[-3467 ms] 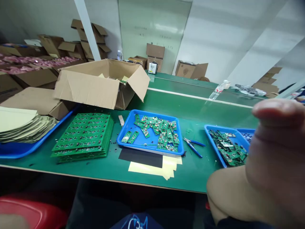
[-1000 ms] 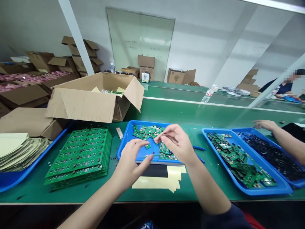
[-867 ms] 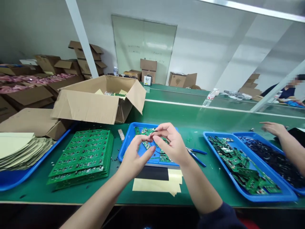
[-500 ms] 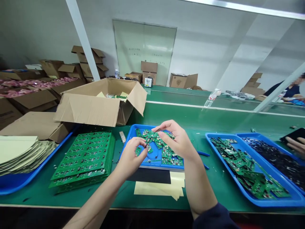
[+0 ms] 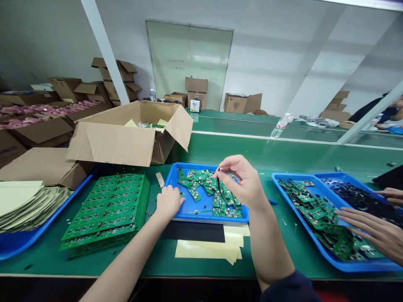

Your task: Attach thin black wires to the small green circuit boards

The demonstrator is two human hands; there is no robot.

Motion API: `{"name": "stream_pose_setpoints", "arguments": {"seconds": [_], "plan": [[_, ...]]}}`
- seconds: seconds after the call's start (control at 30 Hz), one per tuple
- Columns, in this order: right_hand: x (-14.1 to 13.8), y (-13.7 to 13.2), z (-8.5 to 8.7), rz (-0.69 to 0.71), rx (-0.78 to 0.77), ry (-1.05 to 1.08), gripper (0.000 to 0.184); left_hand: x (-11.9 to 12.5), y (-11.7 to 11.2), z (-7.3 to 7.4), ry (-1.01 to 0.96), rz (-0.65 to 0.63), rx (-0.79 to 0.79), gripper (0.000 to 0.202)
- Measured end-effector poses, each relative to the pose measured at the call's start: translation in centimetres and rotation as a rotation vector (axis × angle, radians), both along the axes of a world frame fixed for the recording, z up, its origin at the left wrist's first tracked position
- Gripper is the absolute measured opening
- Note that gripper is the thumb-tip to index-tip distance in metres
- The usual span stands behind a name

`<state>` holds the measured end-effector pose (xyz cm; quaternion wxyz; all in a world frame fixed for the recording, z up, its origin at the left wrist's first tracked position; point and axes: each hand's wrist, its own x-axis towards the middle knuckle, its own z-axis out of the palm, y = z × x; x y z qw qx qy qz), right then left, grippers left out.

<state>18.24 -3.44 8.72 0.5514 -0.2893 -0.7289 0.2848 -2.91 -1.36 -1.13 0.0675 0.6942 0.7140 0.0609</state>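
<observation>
Where small green circuit boards (image 5: 201, 178) lie loosely heaped in a blue plastic tray (image 5: 210, 219), directly between the hands, the right hand (image 5: 242, 182) hangs above the heap with fingers curled and thumb close to the forefinger; whether it pinches anything thin cannot be told. The left hand (image 5: 169, 203) sits at the tray's near-left rim, fingers bent downward, with a single small board (image 5: 181, 195) just beside them; no grip can be made out. Nearer the person than both hands, a black sheet (image 5: 193, 231) and yellow paper sheets (image 5: 204, 249) lie on the green bench (image 5: 261, 155). Left of the left hand stands a stack of green circuit-board panels (image 5: 103, 214), then a pile of tan sheets (image 5: 22, 205) in another blue tray (image 5: 31, 239). Right of the right hand, a blue tray of loose boards (image 5: 327, 260) sits against a blue tray of small black parts (image 5: 346, 178); a co-worker's hand (image 5: 374, 230) reaches over the boards from the right. Ahead of the hands stands an open cardboard box (image 5: 126, 142).
</observation>
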Motion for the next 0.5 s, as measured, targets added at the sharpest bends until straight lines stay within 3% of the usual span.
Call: {"name": "stream_pose_setpoints", "arguments": {"seconds": [0.13,0.23,0.37,0.43,0.5], "plan": [[-0.2,0.0,-0.2,0.013,0.035,-0.003,0.013,0.3,0.5,0.1,-0.068,-0.014,-0.007,0.014],[-0.4,0.1,-0.4,0.006,0.058,-0.007,0.017,0.4,0.8,1.6,-0.176,-0.066,-0.009,0.006],[-0.8,0.0,-0.6,-0.025,0.076,-0.018,0.022,1.6,0.1,6.3,-0.461,-0.254,0.011,0.026],[-0.9,-0.2,-0.6,-0.033,0.084,0.006,0.024,2.5,-0.8,9.0,-0.947,-0.37,0.017,0.035],[-1.1,-0.3,-0.5,-0.036,0.094,0.028,0.024,3.3,-1.6,10.9,-1.168,-0.38,0.067,0.027]]}}
